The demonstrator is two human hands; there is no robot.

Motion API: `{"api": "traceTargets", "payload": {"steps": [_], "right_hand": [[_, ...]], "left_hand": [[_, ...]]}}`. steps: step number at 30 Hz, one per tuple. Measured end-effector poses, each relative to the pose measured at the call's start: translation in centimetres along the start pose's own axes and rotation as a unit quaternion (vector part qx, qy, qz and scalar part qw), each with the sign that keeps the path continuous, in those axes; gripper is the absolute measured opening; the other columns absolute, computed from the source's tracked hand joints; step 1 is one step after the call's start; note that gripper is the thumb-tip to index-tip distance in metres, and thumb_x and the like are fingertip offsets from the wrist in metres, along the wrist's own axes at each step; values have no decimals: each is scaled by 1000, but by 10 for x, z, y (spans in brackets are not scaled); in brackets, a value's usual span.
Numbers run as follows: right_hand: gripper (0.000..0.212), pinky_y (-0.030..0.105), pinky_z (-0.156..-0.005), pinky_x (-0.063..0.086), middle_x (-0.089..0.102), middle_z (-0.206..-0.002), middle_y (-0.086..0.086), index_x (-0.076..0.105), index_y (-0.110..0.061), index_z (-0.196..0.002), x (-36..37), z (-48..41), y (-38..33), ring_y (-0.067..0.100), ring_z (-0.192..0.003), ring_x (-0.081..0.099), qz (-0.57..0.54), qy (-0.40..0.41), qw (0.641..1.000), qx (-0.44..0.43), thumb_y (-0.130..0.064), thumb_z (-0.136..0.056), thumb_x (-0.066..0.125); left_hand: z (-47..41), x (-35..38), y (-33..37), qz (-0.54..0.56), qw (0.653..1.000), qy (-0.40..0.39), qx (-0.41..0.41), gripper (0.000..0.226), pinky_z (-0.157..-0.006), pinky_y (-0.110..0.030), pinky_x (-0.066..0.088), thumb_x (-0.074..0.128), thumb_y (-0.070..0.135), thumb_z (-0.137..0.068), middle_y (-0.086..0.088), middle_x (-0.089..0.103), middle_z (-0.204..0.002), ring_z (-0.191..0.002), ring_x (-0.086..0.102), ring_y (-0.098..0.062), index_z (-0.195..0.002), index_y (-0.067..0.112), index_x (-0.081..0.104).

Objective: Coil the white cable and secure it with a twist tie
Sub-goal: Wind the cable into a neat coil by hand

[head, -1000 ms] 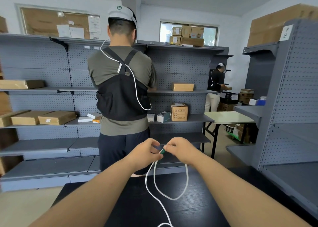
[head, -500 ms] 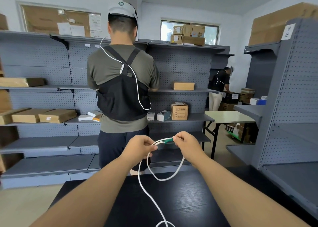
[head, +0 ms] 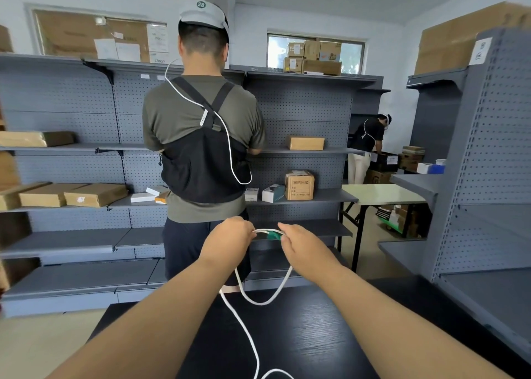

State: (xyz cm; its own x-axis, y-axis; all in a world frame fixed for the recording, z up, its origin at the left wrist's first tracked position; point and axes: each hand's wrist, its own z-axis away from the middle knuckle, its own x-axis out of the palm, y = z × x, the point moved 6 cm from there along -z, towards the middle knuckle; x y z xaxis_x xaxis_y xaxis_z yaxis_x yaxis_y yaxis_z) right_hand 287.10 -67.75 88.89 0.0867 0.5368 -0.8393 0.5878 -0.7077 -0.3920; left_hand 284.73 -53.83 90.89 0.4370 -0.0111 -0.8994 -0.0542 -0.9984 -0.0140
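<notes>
White thin cable hangs as one loose loop over the black wooden bench, tail trailing toward 6 o'clock. Left hand and right hand pinch its top, green twist tie between them; coiling looks unfinished, tying apparently undone.

Your left arm and your right arm are bare all the way along, up to each wrist. Your left grip and right grip are bare too, with rounded knuckles.

I see a smooth, plastic-sheathed white cable, a black table with visible wood grain and soft sheen, and matt grey perforated metal shelving.
</notes>
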Motion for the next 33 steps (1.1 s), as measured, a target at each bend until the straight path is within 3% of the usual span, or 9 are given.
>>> {"api": "traceTargets", "payload": {"steps": [3,6,10,14,16,22,26,29,33], "right_hand": [[45,32,-91,43,53,-131,2,40,-18,-139,4,-5,-3,21,-119,51,74,-16,997,-13,-34,-97,43],[25,28,-64,37,61,-104,6,55,-14,-116,2,-7,-13,24,-93,60,189,11,981,-39,-28,-97,46],[15,30,-56,33,62,-93,11,57,-7,-106,-4,-5,-25,29,-79,61,275,41,959,-54,-10,-94,47],[15,30,-60,36,65,-95,13,59,-7,-104,-10,-8,-30,31,-83,63,247,62,967,-11,-8,-93,48],[16,29,-61,38,66,-95,12,60,-8,-105,-12,-10,-24,30,-84,64,226,65,972,23,-12,-95,48],[20,21,-53,33,67,-85,8,69,-12,-95,-24,-8,17,23,-70,55,57,127,973,185,-21,-94,51],[18,23,-54,33,64,-83,8,65,-11,-95,-21,-4,22,23,-69,52,73,125,972,184,-19,-95,49],[11,29,-59,38,63,-96,11,56,-8,-100,-15,-2,18,29,-83,60,142,95,973,153,-9,-94,46],[21,33,-61,37,60,-99,12,46,-9,-107,-9,3,13,33,-89,62,171,63,977,113,1,-89,45]], "left_hand": [[-2,5,3,-3,1000,-25,10,28,-71,-30,42,41,26,-99,0,39,-73,-83,57,-25,-100,9,64],[-5,12,7,-21,998,-61,8,19,-66,-28,40,46,17,-97,4,28,-66,-72,49,-21,-100,9,62],[6,15,9,-30,999,8,4,10,-55,-28,37,55,7,-89,4,39,-74,-65,47,-20,-96,13,52],[14,23,7,4,999,33,-42,16,-44,-28,22,48,4,-89,3,38,-68,-53,32,-17,-92,16,37],[18,30,2,47,995,26,-80,12,-46,-31,27,41,6,-93,4,33,-62,-54,37,-20,-90,16,35],[31,37,-8,215,967,40,-133,18,-57,-30,34,43,29,-97,2,50,-72,-64,49,-20,-85,15,41],[29,32,-3,78,991,33,-99,21,-56,-31,34,36,32,-99,0,45,-82,-68,50,-23,-89,15,40],[25,25,1,-30,998,7,-53,7,-51,-33,34,44,14,-96,-2,38,-83,-62,49,-26,-102,12,41],[19,14,5,-79,997,-16,-18,33,-52,-32,36,52,-5,-82,-6,38,-87,-71,58,-29,-108,11,40]]}}
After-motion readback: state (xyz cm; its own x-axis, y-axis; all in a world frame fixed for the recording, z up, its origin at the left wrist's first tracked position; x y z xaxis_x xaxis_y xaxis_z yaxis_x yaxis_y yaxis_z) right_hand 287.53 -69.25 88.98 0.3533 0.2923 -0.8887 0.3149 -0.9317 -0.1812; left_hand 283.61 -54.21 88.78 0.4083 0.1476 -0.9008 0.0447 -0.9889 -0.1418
